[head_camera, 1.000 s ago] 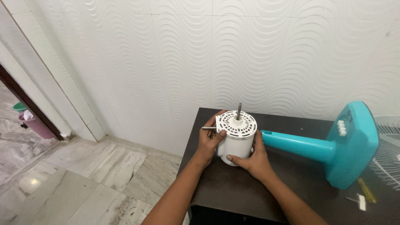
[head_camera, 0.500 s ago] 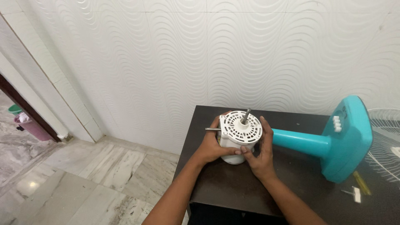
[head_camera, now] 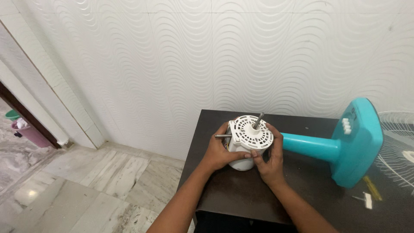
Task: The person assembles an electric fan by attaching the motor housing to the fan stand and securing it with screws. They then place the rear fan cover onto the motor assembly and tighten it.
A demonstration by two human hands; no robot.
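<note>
So, 1 scene, counted out:
Motor: 1 white fan motor point(head_camera: 246, 146), upright-ish w/ slight tilt, on the near-left part of the table, between both hands.
Shafts: 2 metal — 1 shaft point(head_camera: 258, 120) sticking up from the vented top, 1 pin point(head_camera: 221, 136) poking out sideways to the left.
L hand: left hand point(head_camera: 217, 151) wrapped round the motor's left side, fingers curled on the body, thumb up near the top rim (closed grip on it).
R hand: right hand point(head_camera: 271, 157) clasping the right side, thumb across the front, fingers up at the rim; also gripping the motor.
Table: 1 dark table point(head_camera: 233, 194), set against the wall.
Stand: 1 teal fan stand point(head_camera: 340, 140) lying on its side, pole end just beside the motor, base off to the right.
Buttons: 3 white buttons point(head_camera: 346, 125) on the base.
Grille: 1 white wire grille point(head_camera: 396, 151), partly out of view at the right edge.
Small bits: 1 yellow-handled tool point(head_camera: 371, 188) + 1 small white part point(head_camera: 367, 200), near the base, well apart from the hands.
Wall: white wavy tiles point(head_camera: 172, 64).
Floor: marble point(head_camera: 86, 185); 1 pink bucket point(head_camera: 29, 133) far left.
</note>
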